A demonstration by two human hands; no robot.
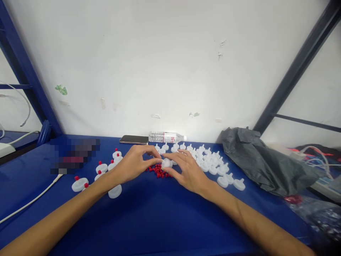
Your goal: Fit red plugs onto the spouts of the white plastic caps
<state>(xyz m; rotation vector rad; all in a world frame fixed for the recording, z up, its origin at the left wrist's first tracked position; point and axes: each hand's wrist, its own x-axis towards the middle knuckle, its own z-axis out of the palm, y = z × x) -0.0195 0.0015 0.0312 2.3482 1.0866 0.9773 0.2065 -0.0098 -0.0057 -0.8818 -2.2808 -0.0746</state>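
Near the middle of the blue table, my right hand (188, 170) grips a white plastic nozzle cap (166, 163) between thumb and fingers. My left hand (137, 161) is closed in a pinch at the left side of that cap; whatever sits between its fingertips is hidden. Just below both hands lies a pile of small red tips (159, 171). To the right spread many loose white nozzle caps (213, 169) without red tips. On the left stand several white caps with red tips (80, 184), partly covered by my left forearm.
A clear plastic bottle (166, 137) and a phone (134, 139) lie along the wall. A dark grey plastic bag (266, 160) slumps at the right, beside a clear bag (319, 217). A white cable (32, 199) crosses the left side. Blue frame posts (29, 71) rise at both sides.
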